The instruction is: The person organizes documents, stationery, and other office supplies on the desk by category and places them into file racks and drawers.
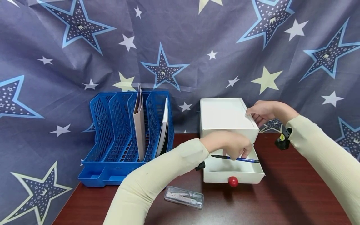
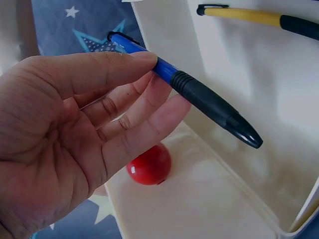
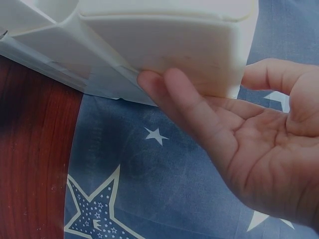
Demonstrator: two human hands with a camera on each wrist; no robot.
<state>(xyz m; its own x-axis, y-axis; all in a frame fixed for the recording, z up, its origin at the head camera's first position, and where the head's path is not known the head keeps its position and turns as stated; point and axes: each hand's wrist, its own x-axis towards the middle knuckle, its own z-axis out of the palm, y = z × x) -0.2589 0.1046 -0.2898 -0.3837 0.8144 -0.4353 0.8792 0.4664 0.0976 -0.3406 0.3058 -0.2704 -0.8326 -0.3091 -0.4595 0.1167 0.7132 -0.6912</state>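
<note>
My left hand [image 1: 234,144] pinches a blue pen [image 1: 244,159] with a black grip between thumb and fingers, above a pulled-out white drawer [image 1: 216,177]. In the left wrist view, a yellow and black pen [image 2: 244,15] lies inside that drawer. A red round knob [image 1: 233,181] sits on the drawer's front. The drawer belongs to a white box [image 1: 222,112]. My right hand [image 1: 262,111] touches the box's right side near the top edge. Its fingers [image 3: 187,94] are mostly straight along the side in the right wrist view, with the thumb near the box's edge.
A blue file rack [image 1: 104,125] stands to the left, holding a beige folder [image 1: 139,131] and a white-edged book or folder [image 1: 162,131]. A clear case [image 1: 184,197] of drawing tools lies on the dark red table [image 1: 298,193]. A star-patterned cloth [image 1: 174,28] hangs behind.
</note>
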